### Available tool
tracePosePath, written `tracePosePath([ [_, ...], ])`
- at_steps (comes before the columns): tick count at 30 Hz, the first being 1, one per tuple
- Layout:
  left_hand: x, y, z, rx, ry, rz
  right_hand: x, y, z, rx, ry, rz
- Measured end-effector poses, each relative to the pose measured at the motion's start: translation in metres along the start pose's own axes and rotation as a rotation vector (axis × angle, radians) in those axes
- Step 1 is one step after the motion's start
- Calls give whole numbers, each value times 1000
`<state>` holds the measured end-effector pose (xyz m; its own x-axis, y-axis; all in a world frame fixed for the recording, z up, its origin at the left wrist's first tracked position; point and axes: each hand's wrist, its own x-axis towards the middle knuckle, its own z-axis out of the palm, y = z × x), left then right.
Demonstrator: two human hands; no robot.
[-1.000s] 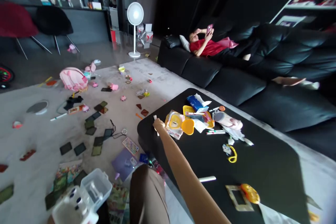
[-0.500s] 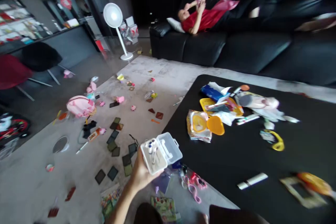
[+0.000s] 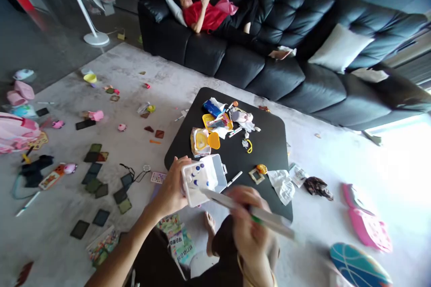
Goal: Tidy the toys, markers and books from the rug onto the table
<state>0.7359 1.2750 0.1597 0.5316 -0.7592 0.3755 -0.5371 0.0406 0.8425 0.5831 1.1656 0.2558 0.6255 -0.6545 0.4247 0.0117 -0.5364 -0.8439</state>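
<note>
My left hand (image 3: 170,188) is closed around one side of a clear plastic box (image 3: 220,177), held tilted above the near end of the black table. The box's lid hangs open to the right. Inside, several pens with dark blue ends (image 3: 198,175) show. My right hand (image 3: 251,224) grips a long white marker (image 3: 217,197) smeared by motion, with a green spot near the fingers. The marker's left tip lies at the front edge of the box; I cannot tell if it touches, or whether more than one marker is held.
On the black table (image 3: 232,166) are a wipes pack (image 3: 201,143) with its yellow lid up, a white pen (image 3: 235,179) and a crumpled bag (image 3: 282,184). Toys and dark tiles (image 3: 96,186) litter the floor. A person (image 3: 207,15) lies on the black sofa (image 3: 232,65).
My view has swung right. My right hand has come into view holding the white marker beside the box. My left hand still holds the open box.
</note>
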Motion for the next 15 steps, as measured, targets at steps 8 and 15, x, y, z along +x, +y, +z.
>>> tracePosePath([
  [8, -45, -46, 17, -53, -7, -252, -29, 61, 16, -321, -217, 359],
  [15, -83, -77, 7, -37, 48, -386, -2, 244, -36, -934, -235, 1186],
])
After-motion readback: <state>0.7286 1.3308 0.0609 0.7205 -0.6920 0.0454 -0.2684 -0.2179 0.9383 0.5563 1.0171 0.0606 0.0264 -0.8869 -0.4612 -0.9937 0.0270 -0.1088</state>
